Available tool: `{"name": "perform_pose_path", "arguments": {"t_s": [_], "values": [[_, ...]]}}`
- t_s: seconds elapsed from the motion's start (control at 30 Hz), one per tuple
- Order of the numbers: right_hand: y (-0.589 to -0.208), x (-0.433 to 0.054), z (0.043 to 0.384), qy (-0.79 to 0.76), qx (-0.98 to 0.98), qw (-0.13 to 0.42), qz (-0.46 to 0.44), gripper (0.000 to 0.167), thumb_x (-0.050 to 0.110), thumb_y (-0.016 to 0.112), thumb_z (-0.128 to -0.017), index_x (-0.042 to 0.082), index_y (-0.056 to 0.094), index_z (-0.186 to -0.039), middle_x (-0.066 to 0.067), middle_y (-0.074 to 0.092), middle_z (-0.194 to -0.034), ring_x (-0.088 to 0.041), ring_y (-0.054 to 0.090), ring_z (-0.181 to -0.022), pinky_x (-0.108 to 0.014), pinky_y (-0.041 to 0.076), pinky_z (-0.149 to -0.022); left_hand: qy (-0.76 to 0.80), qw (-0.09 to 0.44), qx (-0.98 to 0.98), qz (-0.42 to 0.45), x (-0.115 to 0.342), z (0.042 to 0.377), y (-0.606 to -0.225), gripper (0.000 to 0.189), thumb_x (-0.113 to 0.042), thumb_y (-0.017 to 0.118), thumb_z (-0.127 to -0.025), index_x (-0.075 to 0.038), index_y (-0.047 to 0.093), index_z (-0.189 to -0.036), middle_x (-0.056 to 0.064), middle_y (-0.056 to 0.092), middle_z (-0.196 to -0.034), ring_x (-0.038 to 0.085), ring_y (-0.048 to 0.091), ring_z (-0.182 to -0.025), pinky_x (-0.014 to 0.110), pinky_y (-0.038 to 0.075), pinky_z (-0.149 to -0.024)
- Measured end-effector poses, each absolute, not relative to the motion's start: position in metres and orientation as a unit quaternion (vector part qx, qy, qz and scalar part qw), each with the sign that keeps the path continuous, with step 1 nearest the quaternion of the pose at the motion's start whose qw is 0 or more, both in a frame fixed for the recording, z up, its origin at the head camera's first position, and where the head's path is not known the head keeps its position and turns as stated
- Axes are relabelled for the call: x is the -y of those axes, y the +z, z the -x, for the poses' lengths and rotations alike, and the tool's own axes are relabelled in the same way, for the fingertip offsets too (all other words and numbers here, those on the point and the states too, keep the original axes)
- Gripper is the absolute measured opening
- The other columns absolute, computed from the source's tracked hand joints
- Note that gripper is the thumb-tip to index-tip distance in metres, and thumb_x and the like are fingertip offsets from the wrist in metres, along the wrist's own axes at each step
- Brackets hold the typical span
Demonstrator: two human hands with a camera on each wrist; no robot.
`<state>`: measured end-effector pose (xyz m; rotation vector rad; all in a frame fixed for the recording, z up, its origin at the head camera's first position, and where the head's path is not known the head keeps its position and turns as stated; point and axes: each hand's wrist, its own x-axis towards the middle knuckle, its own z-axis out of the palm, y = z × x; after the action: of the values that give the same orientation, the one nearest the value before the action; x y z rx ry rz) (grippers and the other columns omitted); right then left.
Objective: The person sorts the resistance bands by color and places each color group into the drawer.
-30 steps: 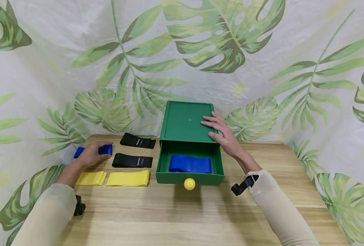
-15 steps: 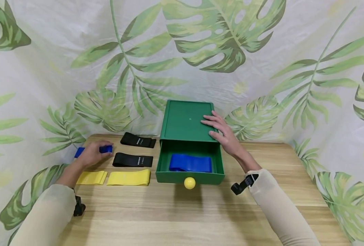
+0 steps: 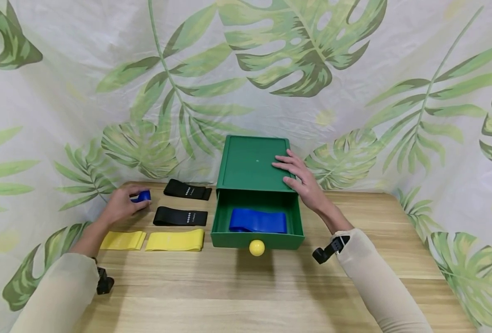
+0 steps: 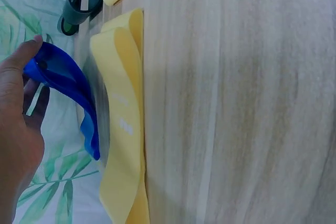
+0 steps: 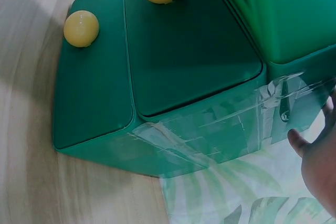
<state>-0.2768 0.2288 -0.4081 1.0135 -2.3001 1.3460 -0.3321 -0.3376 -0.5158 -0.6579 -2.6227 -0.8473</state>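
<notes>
At the table's left, my left hand (image 3: 121,203) pinches a blue resistance band (image 4: 68,74) between thumb and fingers. In the left wrist view the band hangs bowed, its far end low beside a yellow band. My right hand (image 3: 306,185) rests on the right edge of the green drawer cabinet (image 3: 250,162), fingers spread over its top. The top drawer (image 3: 229,240) is pulled out, with a yellow knob (image 3: 256,248) on its front. Another folded blue band (image 3: 258,221) lies inside it.
Two black bands (image 3: 180,216) lie left of the cabinet, one behind the other. In front are two folded yellow bands (image 3: 174,240) side by side. Lower drawers with yellow knobs (image 5: 81,28) are closed. Clear tape (image 5: 210,140) covers the cabinet's side. A leaf-print cloth hangs behind.
My left hand has lifted the blue band from the table and shifted slightly back; the band's left end no longer shows past the hand. My right hand stays put.
</notes>
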Motion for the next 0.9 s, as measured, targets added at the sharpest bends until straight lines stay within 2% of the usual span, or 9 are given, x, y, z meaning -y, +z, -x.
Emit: {"name": "perform_pose_path", "arguments": {"t_s": [0.07, 0.1, 0.17, 0.23, 0.43, 0.67, 0.77, 0.9], "values": [[-0.408, -0.229, 0.277, 0.468, 0.797, 0.145, -0.352, 0.043, 0.009, 0.052, -0.105, 0.001, 0.061, -0.146, -0.018, 0.048, -0.16, -0.038, 0.014, -0.162, -0.061, 0.006, -0.13, -0.312, 0.162, 0.909, 0.226, 0.337, 0.329, -0.511, 0.042, -0.003, 0.089, -0.084, 0.01, 0.074, -0.121, 0.032, 0.07, -0.117, 0.052, 0.07, -0.1, 0.043, 0.065, -0.081], [-0.407, -0.229, 0.277, 0.469, 0.797, 0.145, -0.352, 0.043, 0.01, 0.052, -0.106, 0.001, 0.061, -0.146, -0.018, 0.048, -0.16, -0.038, 0.014, -0.162, -0.061, 0.006, -0.13, -0.319, 0.164, 0.907, 0.223, 0.336, 0.328, -0.509, 0.041, -0.003, 0.089, -0.084, 0.009, 0.074, -0.12, 0.031, 0.07, -0.117, 0.051, 0.07, -0.101, 0.031, 0.064, -0.081], [-0.407, -0.229, 0.277, 0.469, 0.797, 0.145, -0.352, 0.042, 0.01, 0.052, -0.106, 0.001, 0.061, -0.146, -0.018, 0.048, -0.16, -0.039, 0.014, -0.162, -0.061, 0.005, -0.13, -0.332, 0.169, 0.903, 0.215, 0.336, 0.325, -0.505, 0.039, -0.002, 0.09, -0.083, 0.008, 0.076, -0.118, 0.029, 0.071, -0.118, 0.049, 0.069, -0.103, 0.009, 0.054, -0.082], [-0.407, -0.229, 0.277, 0.469, 0.796, 0.144, -0.353, 0.042, 0.009, 0.052, -0.106, 0.001, 0.061, -0.146, -0.019, 0.048, -0.16, -0.039, 0.014, -0.162, -0.062, 0.005, -0.13, -0.342, 0.17, 0.901, 0.207, 0.336, 0.324, -0.502, 0.039, -0.003, 0.09, -0.083, 0.007, 0.076, -0.117, 0.028, 0.072, -0.118, 0.045, 0.068, -0.104, -0.005, 0.037, -0.082], [-0.408, -0.228, 0.278, 0.468, 0.799, 0.144, -0.35, 0.043, 0.004, 0.052, -0.104, -0.001, 0.061, -0.146, -0.02, 0.048, -0.16, -0.04, 0.014, -0.162, -0.061, 0.006, -0.13, -0.367, 0.166, 0.896, 0.185, 0.339, 0.317, -0.491, 0.04, -0.006, 0.09, -0.084, 0.006, 0.076, -0.12, 0.025, 0.071, -0.119, 0.025, 0.067, -0.104, -0.002, 0.043, -0.084], [-0.41, -0.229, 0.279, 0.476, 0.795, 0.141, -0.35, 0.043, -0.004, 0.052, -0.101, -0.007, 0.06, -0.143, -0.026, 0.047, -0.158, -0.043, 0.013, -0.161, -0.066, 0.004, -0.129, -0.387, 0.167, 0.89, 0.176, 0.338, 0.309, -0.473, 0.041, -0.008, 0.089, -0.086, 0.004, 0.076, -0.123, 0.023, 0.071, -0.123, -0.007, 0.058, -0.104, -0.001, 0.044, -0.086], [-0.41, -0.228, 0.278, 0.471, 0.798, 0.141, -0.347, 0.043, -0.001, 0.053, -0.102, -0.004, 0.061, -0.144, -0.023, 0.047, -0.159, -0.041, 0.014, -0.162, -0.064, 0.006, -0.129, -0.384, 0.163, 0.892, 0.173, 0.336, 0.305, -0.464, 0.042, -0.011, 0.089, -0.087, 0.002, 0.076, -0.125, 0.022, 0.071, -0.125, -0.014, 0.054, -0.104, -0.001, 0.043, -0.086], [-0.408, -0.229, 0.276, 0.468, 0.799, 0.142, -0.35, 0.042, 0.005, 0.053, -0.104, 0.0, 0.061, -0.146, -0.019, 0.048, -0.16, -0.038, 0.014, -0.162, -0.062, 0.006, -0.13, -0.38, 0.164, 0.894, 0.173, 0.331, 0.301, -0.451, 0.042, -0.011, 0.089, -0.088, 0.001, 0.076, -0.126, 0.022, 0.072, -0.124, -0.017, 0.053, -0.102, -0.002, 0.043, -0.085]]}}
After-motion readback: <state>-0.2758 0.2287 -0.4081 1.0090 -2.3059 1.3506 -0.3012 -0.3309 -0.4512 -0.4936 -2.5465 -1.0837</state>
